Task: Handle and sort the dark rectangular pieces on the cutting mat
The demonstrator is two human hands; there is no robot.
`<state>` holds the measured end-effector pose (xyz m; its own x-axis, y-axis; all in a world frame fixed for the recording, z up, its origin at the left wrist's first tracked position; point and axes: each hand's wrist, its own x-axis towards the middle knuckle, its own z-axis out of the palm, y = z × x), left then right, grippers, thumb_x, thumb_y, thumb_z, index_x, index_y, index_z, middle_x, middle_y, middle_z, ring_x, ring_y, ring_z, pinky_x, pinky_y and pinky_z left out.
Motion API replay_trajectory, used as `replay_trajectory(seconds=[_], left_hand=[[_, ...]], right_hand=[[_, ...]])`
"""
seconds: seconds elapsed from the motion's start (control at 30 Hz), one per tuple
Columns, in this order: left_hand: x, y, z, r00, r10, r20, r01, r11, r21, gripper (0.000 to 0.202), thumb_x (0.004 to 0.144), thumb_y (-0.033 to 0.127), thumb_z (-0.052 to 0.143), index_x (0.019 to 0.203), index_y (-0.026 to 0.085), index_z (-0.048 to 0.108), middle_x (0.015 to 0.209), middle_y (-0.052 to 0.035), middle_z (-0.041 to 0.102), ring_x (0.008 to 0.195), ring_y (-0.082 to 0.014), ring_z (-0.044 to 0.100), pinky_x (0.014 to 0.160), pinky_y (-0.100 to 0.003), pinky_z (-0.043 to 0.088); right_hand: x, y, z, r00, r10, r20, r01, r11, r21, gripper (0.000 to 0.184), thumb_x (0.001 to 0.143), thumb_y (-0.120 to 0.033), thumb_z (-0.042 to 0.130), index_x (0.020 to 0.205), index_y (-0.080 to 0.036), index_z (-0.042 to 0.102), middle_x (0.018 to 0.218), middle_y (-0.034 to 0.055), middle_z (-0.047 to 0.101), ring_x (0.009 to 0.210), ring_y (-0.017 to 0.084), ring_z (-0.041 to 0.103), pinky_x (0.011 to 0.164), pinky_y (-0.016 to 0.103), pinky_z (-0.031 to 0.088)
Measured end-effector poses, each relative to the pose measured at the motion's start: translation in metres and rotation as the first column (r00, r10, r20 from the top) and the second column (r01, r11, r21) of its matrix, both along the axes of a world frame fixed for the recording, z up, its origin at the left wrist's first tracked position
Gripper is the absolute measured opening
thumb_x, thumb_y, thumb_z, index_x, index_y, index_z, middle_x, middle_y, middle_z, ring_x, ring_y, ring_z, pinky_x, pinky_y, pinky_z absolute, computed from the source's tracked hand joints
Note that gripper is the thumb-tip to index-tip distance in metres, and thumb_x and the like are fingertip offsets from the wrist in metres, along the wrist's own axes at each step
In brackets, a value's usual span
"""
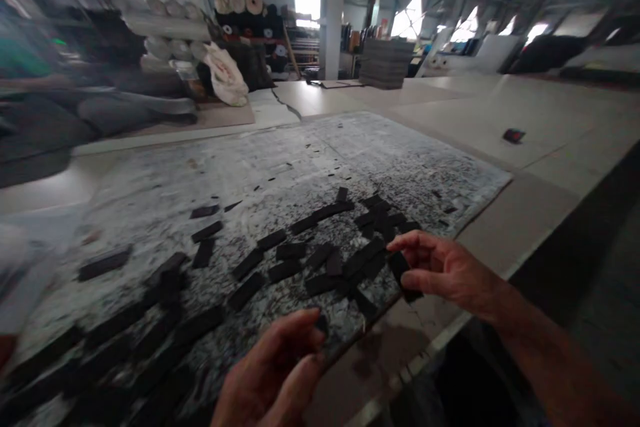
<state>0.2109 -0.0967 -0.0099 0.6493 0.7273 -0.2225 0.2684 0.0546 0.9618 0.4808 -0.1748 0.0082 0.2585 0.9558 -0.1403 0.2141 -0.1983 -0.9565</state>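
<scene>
Several small black rectangular strips (293, 250) lie scattered over a worn, speckled grey board (260, 167) on a large table. My right hand (443, 270) hovers at the board's near right corner, fingers curled round one black strip (405, 277). My left hand (275, 373) is low in the middle, thumb and fingers pinched on a small dark piece (323, 323) at the board's near edge. More strips pile up, blurred, at the lower left (100, 347).
The beige table (525, 120) stretches far right and back, with a small dark object (513, 135) on it. Fabric rolls (175, 27), a white sack (225, 73) and a grey stack (385, 63) stand beyond. A white pillar (333, 10) rises behind.
</scene>
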Motion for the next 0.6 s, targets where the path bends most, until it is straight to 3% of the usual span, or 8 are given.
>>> replay_trajectory(seconds=[0.1,0.23,0.33,0.43,0.6], left_hand=[[0.008,-0.01,0.01,0.993,0.012,0.119,0.026,0.95,-0.311,0.035,0.072,0.047,0.067,0.098,0.025,0.06,0.074,0.0006,0.063,0.054,-0.0119,0.058,0.048,-0.021,0.047],[0.005,-0.016,0.016,0.971,0.127,0.2,-0.015,0.875,-0.484,0.03,0.069,0.044,0.071,0.072,0.019,0.054,0.052,0.0056,0.054,0.039,-0.0062,0.047,0.037,-0.015,0.037],[-0.011,-0.017,0.016,0.957,0.201,0.212,-0.085,0.886,-0.455,0.034,0.072,0.048,0.066,0.066,0.018,0.051,0.043,0.0029,0.056,0.033,-0.0082,0.047,0.033,-0.016,0.037],[-0.028,-0.017,0.013,0.943,0.247,0.223,-0.151,0.915,-0.375,0.032,0.074,0.047,0.065,0.067,0.017,0.054,0.045,0.0003,0.06,0.035,-0.0104,0.052,0.034,-0.017,0.04],[-0.047,-0.022,0.006,0.91,0.307,0.278,-0.231,0.933,-0.274,0.026,0.078,0.039,0.064,0.068,0.016,0.059,0.046,0.0024,0.06,0.039,-0.008,0.054,0.039,-0.014,0.042]], right_hand=[[-0.068,-0.003,-0.001,0.942,0.081,-0.326,-0.099,0.994,-0.039,0.055,0.062,-0.03,0.077,0.113,-0.024,0.056,0.069,-0.0052,0.05,0.059,0.009,0.049,0.054,0.021,0.042],[-0.115,0.0,-0.005,0.894,0.128,-0.43,-0.174,0.982,-0.071,0.056,0.063,-0.027,0.078,0.115,-0.026,0.057,0.068,-0.0058,0.052,0.059,0.008,0.05,0.052,0.019,0.041],[-0.127,0.002,-0.01,0.888,0.123,-0.443,-0.175,0.981,-0.079,0.048,0.065,-0.043,0.075,0.104,-0.021,0.06,0.068,-0.0035,0.058,0.057,0.01,0.055,0.053,0.022,0.045],[-0.139,-0.002,-0.013,0.879,0.182,-0.441,-0.257,0.959,-0.116,0.043,0.072,-0.058,0.062,0.083,-0.017,0.06,0.06,-0.0012,0.061,0.044,0.01,0.056,0.043,0.022,0.044],[-0.167,-0.009,-0.014,0.877,0.212,-0.432,-0.328,0.92,-0.216,0.042,0.073,-0.058,0.061,0.066,-0.017,0.052,0.052,-0.0021,0.061,0.033,0.009,0.053,0.032,0.017,0.035]])
